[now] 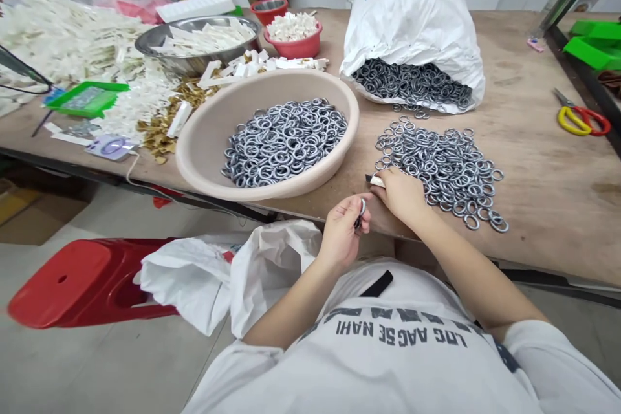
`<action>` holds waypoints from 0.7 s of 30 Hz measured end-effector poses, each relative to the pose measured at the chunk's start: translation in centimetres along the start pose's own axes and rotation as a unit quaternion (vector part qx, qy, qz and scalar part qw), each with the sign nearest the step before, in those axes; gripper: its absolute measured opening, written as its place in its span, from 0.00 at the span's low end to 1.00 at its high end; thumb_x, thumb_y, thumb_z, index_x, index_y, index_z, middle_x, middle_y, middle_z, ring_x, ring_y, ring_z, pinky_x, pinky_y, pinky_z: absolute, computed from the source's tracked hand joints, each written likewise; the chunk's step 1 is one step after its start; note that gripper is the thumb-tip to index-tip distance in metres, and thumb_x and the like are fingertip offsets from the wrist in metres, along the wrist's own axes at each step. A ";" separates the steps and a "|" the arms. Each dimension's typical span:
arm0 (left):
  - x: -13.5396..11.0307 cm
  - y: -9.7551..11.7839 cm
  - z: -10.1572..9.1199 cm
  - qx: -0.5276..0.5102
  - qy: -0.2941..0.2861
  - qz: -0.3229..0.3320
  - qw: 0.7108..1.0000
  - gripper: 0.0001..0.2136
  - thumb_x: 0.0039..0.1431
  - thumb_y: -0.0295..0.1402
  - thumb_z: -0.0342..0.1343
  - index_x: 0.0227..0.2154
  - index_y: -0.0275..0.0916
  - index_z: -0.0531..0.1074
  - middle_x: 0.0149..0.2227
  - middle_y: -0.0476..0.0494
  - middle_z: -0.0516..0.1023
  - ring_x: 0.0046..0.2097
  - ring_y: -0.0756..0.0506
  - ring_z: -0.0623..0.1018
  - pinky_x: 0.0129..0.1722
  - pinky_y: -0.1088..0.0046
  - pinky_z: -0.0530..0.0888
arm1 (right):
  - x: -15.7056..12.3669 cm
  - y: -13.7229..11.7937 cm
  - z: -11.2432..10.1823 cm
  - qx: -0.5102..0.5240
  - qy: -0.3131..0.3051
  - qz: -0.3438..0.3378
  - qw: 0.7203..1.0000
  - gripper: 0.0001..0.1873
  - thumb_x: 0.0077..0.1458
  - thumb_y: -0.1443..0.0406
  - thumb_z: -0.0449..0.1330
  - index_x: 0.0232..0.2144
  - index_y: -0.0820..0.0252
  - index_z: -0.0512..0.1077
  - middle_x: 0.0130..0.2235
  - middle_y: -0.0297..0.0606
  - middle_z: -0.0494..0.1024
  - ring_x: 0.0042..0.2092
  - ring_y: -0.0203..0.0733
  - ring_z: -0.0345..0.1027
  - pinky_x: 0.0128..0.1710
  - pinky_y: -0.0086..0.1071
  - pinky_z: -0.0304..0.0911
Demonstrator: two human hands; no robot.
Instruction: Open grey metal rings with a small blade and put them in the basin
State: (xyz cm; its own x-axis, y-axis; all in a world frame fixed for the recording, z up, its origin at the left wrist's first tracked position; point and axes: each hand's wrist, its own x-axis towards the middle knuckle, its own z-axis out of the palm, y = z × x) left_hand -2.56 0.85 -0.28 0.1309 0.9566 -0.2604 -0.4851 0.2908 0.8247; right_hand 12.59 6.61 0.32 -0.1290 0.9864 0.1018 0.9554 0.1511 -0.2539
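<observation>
Just off the table's front edge, my left hand [339, 236] is closed around a few grey metal rings [361, 210]; how many is hidden by the fingers. My right hand [402, 195] rests at the near left side of a loose pile of grey metal rings [446, 165] on the table. Pinched in it is a small white tool with a dark flat tip [376, 181], pointing left; its exact kind is unclear. Left of both hands stands a beige plastic basin [201, 149] with many more such rings [286, 145].
A white sack [412, 13] lies behind the pile, rings at its mouth. Scissors [579, 119] lie on the right. White strips [58, 45], a steel bowl [145, 52], and a pink bowl [295, 46] fill the back left. A red stool [63, 281] stands below.
</observation>
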 end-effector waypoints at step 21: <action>1.7 -0.8 2.8 0.019 -0.136 -0.040 0.990 0.18 0.52 0.45 0.67 0.29 0.35 0.69 0.24 0.54 0.62 0.22 0.57 0.57 0.20 0.81 0.54 | -6.8 2.5 -1.2 0.454 0.112 -0.072 0.881 0.15 0.58 0.61 0.64 0.48 0.51 0.74 0.43 0.37 0.73 0.45 0.42 0.69 0.46 0.38 0.64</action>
State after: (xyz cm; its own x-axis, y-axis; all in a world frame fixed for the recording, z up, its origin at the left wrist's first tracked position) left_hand 0.46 2.33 0.01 0.3984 0.8982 -0.1855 -0.4307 0.3618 0.8268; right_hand 16.17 0.18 0.13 -0.0790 0.9306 0.3574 0.3147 0.3635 -0.8768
